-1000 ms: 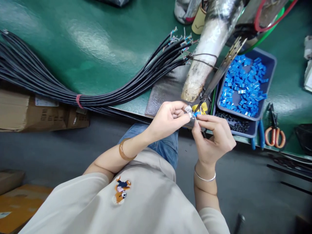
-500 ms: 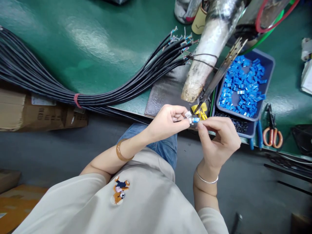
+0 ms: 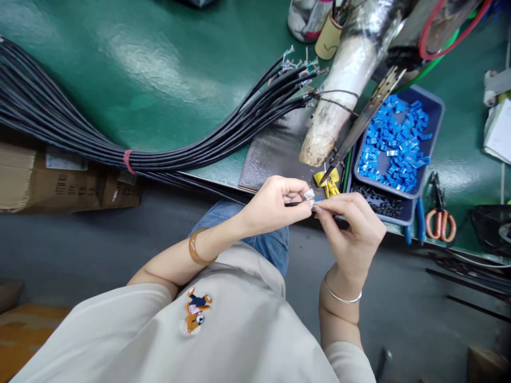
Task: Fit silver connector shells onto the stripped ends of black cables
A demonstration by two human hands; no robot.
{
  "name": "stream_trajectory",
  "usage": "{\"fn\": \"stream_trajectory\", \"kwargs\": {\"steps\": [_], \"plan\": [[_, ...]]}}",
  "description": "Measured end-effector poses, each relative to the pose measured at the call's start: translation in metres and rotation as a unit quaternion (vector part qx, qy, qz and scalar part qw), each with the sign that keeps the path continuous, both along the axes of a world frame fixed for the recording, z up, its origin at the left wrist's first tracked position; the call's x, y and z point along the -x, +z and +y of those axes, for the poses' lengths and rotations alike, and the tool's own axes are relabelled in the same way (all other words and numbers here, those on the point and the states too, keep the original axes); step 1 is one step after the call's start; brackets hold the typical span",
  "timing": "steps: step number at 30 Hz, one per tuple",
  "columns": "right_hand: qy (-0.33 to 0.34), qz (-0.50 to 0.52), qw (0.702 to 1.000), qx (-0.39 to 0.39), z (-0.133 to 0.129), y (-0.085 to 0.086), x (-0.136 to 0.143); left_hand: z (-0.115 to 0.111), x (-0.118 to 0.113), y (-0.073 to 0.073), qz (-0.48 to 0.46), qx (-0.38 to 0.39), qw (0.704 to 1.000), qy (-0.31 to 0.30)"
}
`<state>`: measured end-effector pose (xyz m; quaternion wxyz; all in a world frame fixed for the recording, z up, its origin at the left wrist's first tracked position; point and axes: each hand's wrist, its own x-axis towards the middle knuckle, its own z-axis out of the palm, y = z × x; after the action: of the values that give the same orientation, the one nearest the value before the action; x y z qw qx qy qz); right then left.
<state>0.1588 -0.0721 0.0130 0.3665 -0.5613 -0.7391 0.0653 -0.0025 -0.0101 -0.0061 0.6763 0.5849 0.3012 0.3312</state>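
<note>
My left hand (image 3: 275, 205) is closed around the end of a black cable (image 3: 293, 204), and there are white wrappings (image 3: 308, 194) at its fingertips. My right hand (image 3: 353, 221) meets it fingertip to fingertip. Its thumb and forefinger pinch what seems to be a thin wire at the cable's end. A small blue connector (image 3: 318, 200) peeks out beside the right forefinger, mostly hidden. Just beyond the hands is a yellow-wrapped piece (image 3: 328, 182), below the tip of a long metal bar (image 3: 361, 125).
Bundled black cables (image 3: 191, 159) with stripped ends lie across the green table (image 3: 159, 64), tied with a pink band (image 3: 128, 161). A tray (image 3: 438, 114) of blue connectors overlaps another of small black parts (image 3: 377, 201). Orange-handled scissors (image 3: 440, 223) lie right. A plastic-wrapped post (image 3: 339, 101) stands ahead.
My right hand has moved left and closer to the left fingertips. The blue connector, plainly visible between the hands before, is now mostly covered.
</note>
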Motion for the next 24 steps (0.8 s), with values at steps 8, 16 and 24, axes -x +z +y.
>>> {"fn": "stream_trajectory", "kwargs": {"steps": [8,16,24], "plan": [[0.016,0.006,0.998,0.057,-0.002,0.001,0.003,-0.005,0.000,-0.002,0.024,-0.050,0.998,0.020],[-0.131,0.163,0.978,0.029,-0.008,-0.008,0.009,-0.010,-0.001,-0.003,0.017,-0.074,0.996,0.053],[-0.111,0.143,0.983,-0.037,-0.003,-0.010,0.020,-0.008,-0.004,-0.007,-0.006,-0.095,0.991,0.095]]}}
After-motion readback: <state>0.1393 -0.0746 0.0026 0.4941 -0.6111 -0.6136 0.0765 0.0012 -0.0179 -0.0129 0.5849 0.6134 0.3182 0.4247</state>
